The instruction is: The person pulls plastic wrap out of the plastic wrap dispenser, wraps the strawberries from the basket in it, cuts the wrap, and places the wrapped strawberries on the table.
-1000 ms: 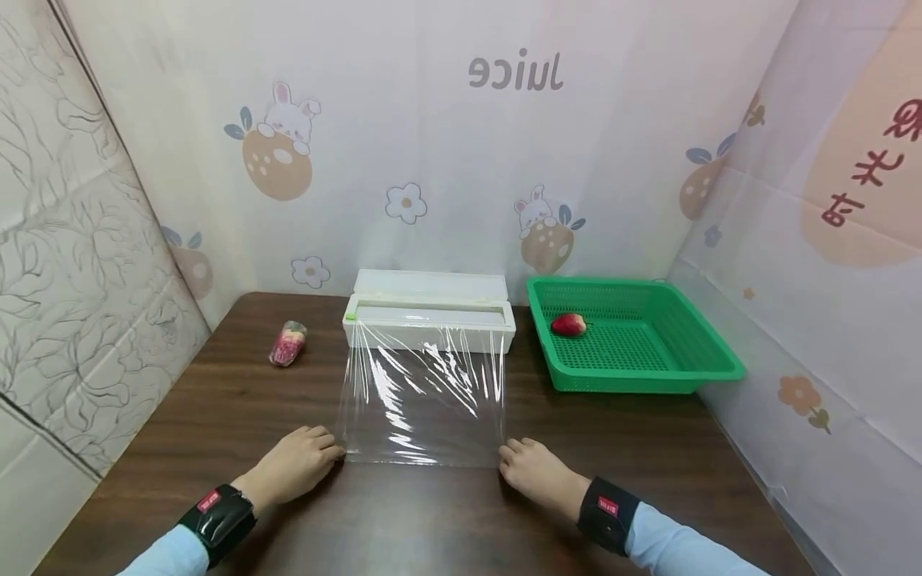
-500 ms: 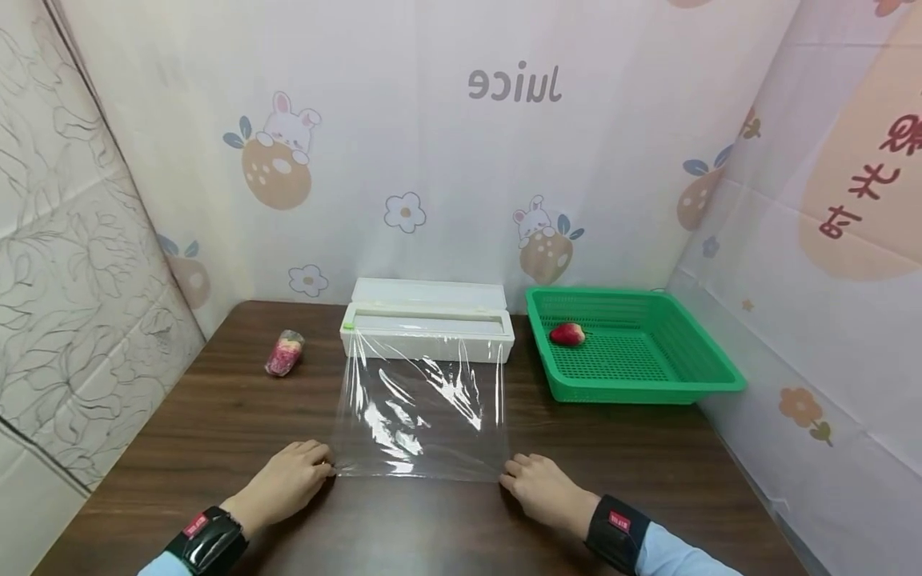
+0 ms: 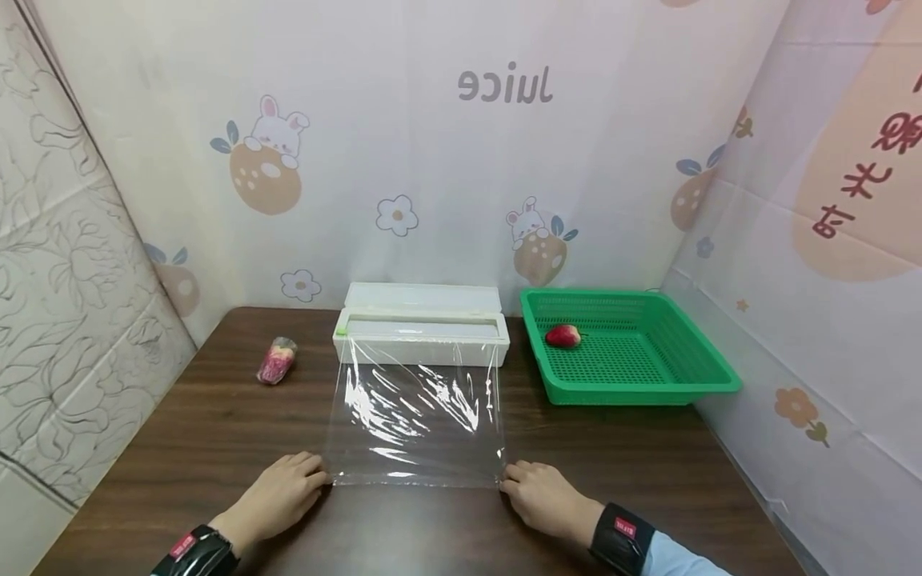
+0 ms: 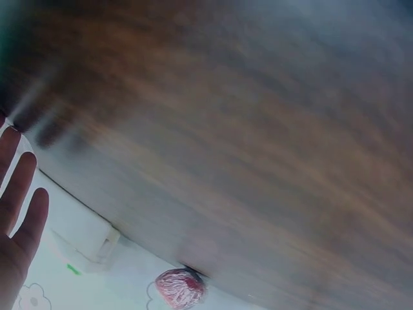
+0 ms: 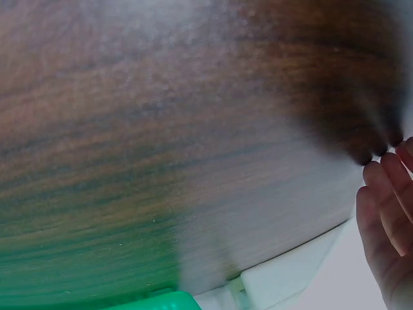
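Observation:
A clear sheet of cling film (image 3: 418,416) runs from the white cling film box (image 3: 421,350) toward me over the dark table. My left hand (image 3: 281,492) pinches its near left corner. At the near right corner, my right hand (image 3: 543,496) pinches the film. Both hands are low over the table, the other fingers fairly straight in the wrist views. The box's lid (image 3: 421,298) is up at the back, and a green tab shows at its left end. Left of the box lies a red and yellow fruit (image 3: 277,360) wrapped in film, also visible in the left wrist view (image 4: 181,288).
A green plastic basket (image 3: 627,394) stands to the right of the box. Inside it, toward the left, lies an unwrapped red fruit (image 3: 563,336). Printed curtains (image 3: 432,144) hang behind and beside the brown table (image 3: 418,528).
Both hands have drawn the film a little farther toward me, still at its corners. The head view has shifted slightly. The fruits, box and basket stay in place.

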`<act>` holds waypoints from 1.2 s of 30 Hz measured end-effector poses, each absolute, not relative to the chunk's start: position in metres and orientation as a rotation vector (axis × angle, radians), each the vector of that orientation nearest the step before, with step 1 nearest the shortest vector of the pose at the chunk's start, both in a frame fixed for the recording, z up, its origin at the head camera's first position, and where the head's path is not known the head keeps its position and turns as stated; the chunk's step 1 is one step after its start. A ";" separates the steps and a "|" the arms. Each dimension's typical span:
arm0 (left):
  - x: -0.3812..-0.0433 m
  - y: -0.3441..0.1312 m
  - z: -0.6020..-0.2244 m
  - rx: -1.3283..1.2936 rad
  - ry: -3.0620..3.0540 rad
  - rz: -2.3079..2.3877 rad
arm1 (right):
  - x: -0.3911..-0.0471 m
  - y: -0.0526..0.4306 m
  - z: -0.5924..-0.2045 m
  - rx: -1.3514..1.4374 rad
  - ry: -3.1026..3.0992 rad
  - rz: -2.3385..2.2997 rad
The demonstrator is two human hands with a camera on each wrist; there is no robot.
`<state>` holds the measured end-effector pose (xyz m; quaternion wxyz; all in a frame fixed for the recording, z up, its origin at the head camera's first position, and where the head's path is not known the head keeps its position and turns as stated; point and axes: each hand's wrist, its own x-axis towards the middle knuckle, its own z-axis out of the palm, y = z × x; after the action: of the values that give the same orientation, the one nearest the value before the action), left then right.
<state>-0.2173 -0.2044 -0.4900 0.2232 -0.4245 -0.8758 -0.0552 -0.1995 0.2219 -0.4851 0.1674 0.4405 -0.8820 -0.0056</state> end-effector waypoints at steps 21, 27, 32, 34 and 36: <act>-0.184 -0.161 -0.440 -1.239 -2.526 -0.466 | -0.223 0.217 -0.391 1.195 -2.437 0.180; -0.177 -0.145 -0.425 -1.325 -2.448 -0.408 | -0.273 0.247 -0.330 0.917 -2.621 0.195; -0.172 -0.143 -0.428 -1.411 -2.378 -0.354 | -0.328 0.282 -0.321 0.699 -2.944 0.203; -0.169 -0.144 -0.434 -1.430 -2.323 -0.349 | -0.348 0.293 -0.327 0.660 -3.057 0.177; -0.167 -0.146 -0.441 -1.455 -2.252 -0.372 | -0.365 0.303 -0.341 0.643 -3.135 0.110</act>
<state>-0.1672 -0.1461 -0.4407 0.2156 -0.5248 -0.8125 -0.1341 -0.3651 0.3035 -0.3407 -0.0302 0.2007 -0.9786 0.0343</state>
